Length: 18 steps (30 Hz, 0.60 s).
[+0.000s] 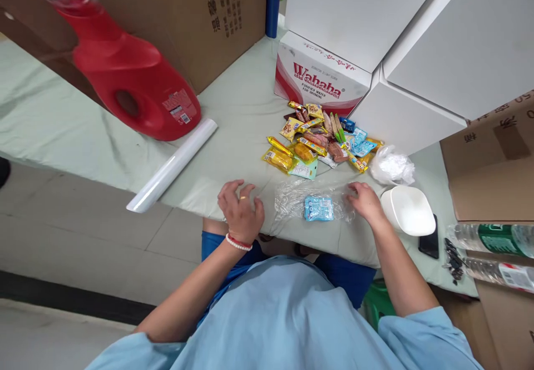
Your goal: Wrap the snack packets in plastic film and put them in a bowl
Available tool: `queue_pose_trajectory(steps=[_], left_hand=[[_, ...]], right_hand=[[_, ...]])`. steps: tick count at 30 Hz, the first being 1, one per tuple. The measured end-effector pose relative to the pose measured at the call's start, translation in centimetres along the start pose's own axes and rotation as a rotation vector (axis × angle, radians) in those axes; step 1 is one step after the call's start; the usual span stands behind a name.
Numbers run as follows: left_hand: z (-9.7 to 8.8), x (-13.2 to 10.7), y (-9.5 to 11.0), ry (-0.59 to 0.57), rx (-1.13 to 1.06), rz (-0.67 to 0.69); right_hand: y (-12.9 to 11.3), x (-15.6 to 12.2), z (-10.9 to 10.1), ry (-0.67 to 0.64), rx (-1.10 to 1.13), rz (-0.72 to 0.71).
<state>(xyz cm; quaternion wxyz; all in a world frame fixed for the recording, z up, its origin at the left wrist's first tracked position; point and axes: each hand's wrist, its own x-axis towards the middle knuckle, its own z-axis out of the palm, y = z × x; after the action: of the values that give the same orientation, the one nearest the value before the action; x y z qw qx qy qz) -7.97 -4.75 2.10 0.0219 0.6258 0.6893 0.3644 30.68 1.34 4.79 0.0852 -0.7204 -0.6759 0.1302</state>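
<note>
A clear plastic bag (292, 198) lies flat on the table's front edge with a small blue snack packet (319, 208) inside it. My right hand (364, 201) rests on the bag's right end, fingers curled down onto the plastic. My left hand (239, 210) sits on the pale green tablecloth (233, 114) just left of the bag, fingers bent and spread, holding nothing I can see. A pile of several colourful snack packets (321, 142) lies behind the bag.
A roll of clear film (173, 165) lies at the left, by a large red detergent jug (133, 75). A Wahaha carton (319, 75), white boxes (417, 36), a crumpled plastic bag (391, 165), a white bowl (409, 210), a phone (429, 243) and water bottles (492, 239) stand at the right.
</note>
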Motion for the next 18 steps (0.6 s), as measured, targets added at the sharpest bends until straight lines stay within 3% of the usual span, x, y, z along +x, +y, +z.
queue_pose_trajectory(steps=[2,3,5,7,10,13,16,18], left_hand=[[-1.6,-1.0,1.1,0.031,-0.034,0.169],[-2.1,-1.5,2.0,-0.021,-0.081,0.295],[-2.1,-2.2,4.6,-0.255,-0.199,0.571],[-0.7,-2.3,7.4,-0.441,-0.254,0.723],[2.9,-1.5,10.4,-0.583,-0.186,0.663],[5.9,-0.9,11.0,-0.713,-0.103,0.607],[7.0,-1.1,10.6,-0.714,-0.085,0.633],[7.0,-1.4,10.4,-0.672,-0.064,0.617]], right_hand=[[-0.7,0.7,-0.6,0.084,0.003,-0.123],[-1.3,1.1,-0.7,0.097,0.022,-0.199],[-3.0,2.2,-0.3,0.063,0.046,-0.339],[-5.0,3.4,0.7,-0.02,0.033,-0.408],[-7.3,5.0,2.4,-0.173,0.028,-0.36],[-8.2,6.1,3.1,-0.314,0.091,-0.303],[-8.4,6.5,2.3,-0.358,0.131,-0.326],[-8.6,6.0,1.2,-0.306,0.162,-0.382]])
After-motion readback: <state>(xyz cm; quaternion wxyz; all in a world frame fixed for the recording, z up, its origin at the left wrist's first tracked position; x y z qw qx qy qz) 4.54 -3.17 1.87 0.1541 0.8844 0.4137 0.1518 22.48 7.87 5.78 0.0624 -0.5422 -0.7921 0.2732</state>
